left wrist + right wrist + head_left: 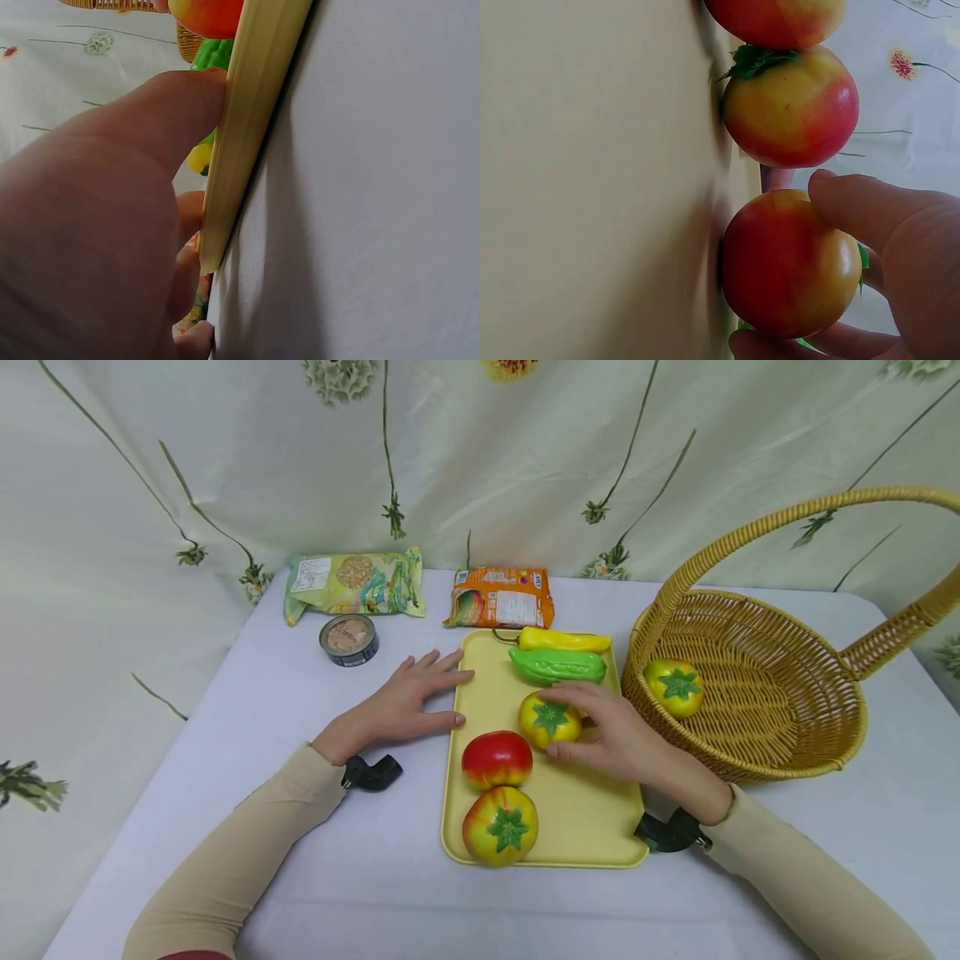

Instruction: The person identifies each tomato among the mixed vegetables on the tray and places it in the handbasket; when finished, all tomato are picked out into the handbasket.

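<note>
My right hand holds a yellow-and-red toy tomato with a green star-shaped leaf, thumb on one side and fingers on the other. That tomato rests on the yellow tray in the right wrist view. My left hand lies spread at the tray's left edge, its thumb and fingertips touching the rim in the left wrist view. Along the tray's left side sit a red toy tomato and another yellow-red tomato. A green bitter gourd and a yellow pepper lie at the back.
To the tray's right stands a wicker basket with a tall handle, a yellow tomato inside. Behind the left hand is a small round can. A green snack packet and an orange packet lie along the back.
</note>
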A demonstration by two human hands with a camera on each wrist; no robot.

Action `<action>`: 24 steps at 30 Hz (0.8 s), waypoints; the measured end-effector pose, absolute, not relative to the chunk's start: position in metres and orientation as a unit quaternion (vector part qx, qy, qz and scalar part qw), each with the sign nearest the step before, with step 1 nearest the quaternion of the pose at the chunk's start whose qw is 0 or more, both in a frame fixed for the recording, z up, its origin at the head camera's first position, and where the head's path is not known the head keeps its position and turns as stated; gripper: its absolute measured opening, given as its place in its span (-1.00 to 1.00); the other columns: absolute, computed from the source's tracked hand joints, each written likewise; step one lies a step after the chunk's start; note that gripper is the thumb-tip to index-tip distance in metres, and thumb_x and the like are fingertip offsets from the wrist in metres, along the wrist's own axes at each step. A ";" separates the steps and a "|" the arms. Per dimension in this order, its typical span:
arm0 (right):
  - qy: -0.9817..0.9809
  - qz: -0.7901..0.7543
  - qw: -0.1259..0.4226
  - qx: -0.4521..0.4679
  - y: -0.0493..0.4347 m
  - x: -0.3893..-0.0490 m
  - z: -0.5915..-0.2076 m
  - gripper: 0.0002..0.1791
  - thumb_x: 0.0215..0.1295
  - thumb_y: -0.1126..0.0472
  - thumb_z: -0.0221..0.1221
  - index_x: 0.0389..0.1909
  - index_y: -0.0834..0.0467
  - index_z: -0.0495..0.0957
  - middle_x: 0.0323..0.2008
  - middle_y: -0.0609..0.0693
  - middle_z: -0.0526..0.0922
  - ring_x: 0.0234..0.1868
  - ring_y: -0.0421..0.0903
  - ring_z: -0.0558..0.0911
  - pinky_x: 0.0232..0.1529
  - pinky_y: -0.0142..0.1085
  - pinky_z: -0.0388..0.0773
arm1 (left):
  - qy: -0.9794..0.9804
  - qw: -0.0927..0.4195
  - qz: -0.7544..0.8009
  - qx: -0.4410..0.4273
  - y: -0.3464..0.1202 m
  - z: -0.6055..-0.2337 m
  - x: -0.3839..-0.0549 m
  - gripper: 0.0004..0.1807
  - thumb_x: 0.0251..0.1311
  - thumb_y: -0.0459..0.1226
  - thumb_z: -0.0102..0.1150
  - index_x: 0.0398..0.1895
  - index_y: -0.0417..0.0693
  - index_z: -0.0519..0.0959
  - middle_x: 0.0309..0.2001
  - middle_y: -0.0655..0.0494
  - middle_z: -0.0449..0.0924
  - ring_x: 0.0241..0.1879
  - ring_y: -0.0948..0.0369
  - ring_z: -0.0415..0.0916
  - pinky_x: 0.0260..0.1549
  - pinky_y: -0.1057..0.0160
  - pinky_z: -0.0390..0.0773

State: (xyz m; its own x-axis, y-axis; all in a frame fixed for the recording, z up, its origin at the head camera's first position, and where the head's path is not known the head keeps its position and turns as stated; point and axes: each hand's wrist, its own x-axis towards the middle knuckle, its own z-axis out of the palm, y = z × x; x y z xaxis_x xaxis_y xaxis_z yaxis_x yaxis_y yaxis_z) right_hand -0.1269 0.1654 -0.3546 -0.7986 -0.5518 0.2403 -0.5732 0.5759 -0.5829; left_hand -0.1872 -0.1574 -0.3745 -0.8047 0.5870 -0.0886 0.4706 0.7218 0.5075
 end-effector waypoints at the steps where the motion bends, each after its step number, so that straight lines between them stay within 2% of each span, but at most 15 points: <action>1: -0.888 0.334 0.015 0.316 0.165 -0.127 -0.355 -0.34 0.11 0.19 0.50 0.28 0.16 0.56 0.26 0.20 0.60 0.29 0.18 0.56 0.30 0.14 0.50 | 0.920 0.123 0.238 0.287 -0.157 -0.374 -0.187 -0.24 0.30 0.08 0.25 0.53 0.11 0.34 0.66 0.00 -0.01 0.64 -0.24 -0.20 0.53 -0.38 -0.31; 7: -0.889 0.333 0.011 0.315 0.165 -0.126 -0.355 -0.31 0.10 0.19 0.50 0.29 0.17 0.54 0.28 0.20 0.59 0.30 0.19 0.56 0.29 0.14 0.51 | 0.920 0.124 0.238 0.285 -0.157 -0.374 -0.187 -0.24 0.30 0.08 0.24 0.53 0.11 0.34 0.66 0.00 0.00 0.64 -0.23 -0.20 0.54 -0.38 -0.31; 18: -0.881 0.355 -0.005 0.313 0.173 -0.115 -0.333 -0.30 0.11 0.25 0.49 0.32 0.15 0.52 0.30 0.14 0.59 0.19 0.09 0.64 -0.06 -0.17 0.74 | 0.919 0.124 0.238 0.289 -0.157 -0.374 -0.188 -0.24 0.30 0.07 0.25 0.53 0.10 0.34 0.66 -0.01 -0.01 0.64 -0.24 -0.20 0.53 -0.38 -0.31; 24: -0.879 0.338 0.037 0.333 0.193 -0.106 -0.311 -0.28 0.04 0.28 0.53 0.29 0.15 0.54 0.17 0.11 0.65 0.02 -0.04 0.65 -0.18 -0.28 0.74 | 0.920 0.124 0.238 0.285 -0.156 -0.375 -0.189 -0.24 0.29 0.06 0.26 0.53 0.11 0.34 0.65 -0.02 0.00 0.64 -0.25 -0.21 0.53 -0.39 -0.31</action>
State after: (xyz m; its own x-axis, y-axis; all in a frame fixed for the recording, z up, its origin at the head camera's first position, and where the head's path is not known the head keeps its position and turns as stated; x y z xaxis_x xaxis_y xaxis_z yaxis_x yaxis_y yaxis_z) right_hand -0.1064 0.1929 -0.3109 -0.7757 -0.5606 0.2900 -0.6105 0.5496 -0.5703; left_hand -0.1886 -0.1564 -0.3753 -0.8071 0.5830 -0.0930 0.4644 0.7243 0.5095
